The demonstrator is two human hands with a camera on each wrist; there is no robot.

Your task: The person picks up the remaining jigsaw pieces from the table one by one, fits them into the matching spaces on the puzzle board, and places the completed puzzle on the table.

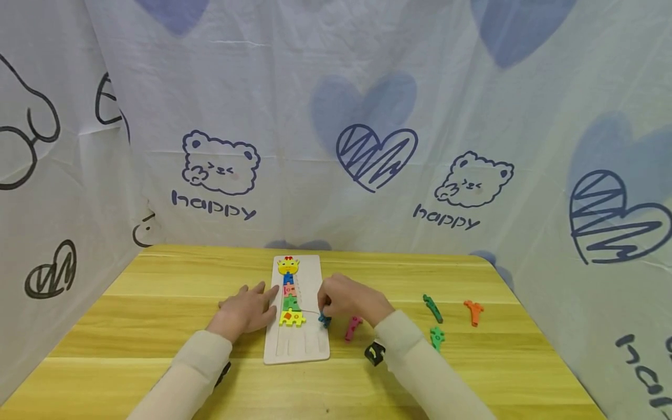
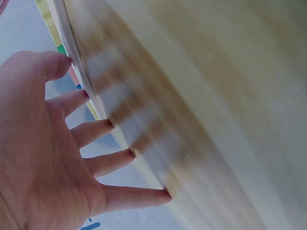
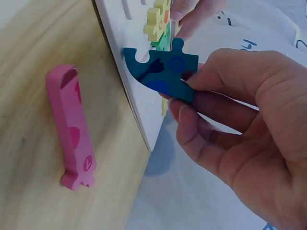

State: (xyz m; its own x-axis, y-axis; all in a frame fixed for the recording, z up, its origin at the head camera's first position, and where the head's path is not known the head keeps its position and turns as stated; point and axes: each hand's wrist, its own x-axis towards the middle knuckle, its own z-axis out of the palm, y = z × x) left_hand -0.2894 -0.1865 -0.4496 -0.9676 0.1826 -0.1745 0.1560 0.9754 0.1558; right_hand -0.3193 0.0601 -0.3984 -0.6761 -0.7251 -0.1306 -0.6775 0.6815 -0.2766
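Observation:
A white puzzle board (image 1: 301,347) lies lengthwise on the wooden table, with a giraffe's yellow head (image 1: 287,266) and several coloured neck and body pieces set in its recess. My right hand (image 1: 349,297) pinches a dark blue puzzle piece (image 3: 165,72) between thumb and fingers, over the board's right edge. The piece has a knob on one side and a curved end. My left hand (image 1: 247,309) rests at the board's left edge with its fingers spread; in the left wrist view the fingertips (image 2: 163,195) touch down on the table. A yellow piece (image 1: 291,318) is the lowest in the recess.
A pink leg piece (image 1: 353,329) lies just right of the board. Farther right are a dark green piece (image 1: 433,309), a light green piece (image 1: 437,337) and an orange piece (image 1: 474,312). A printed cloth (image 1: 299,192) hangs behind the table.

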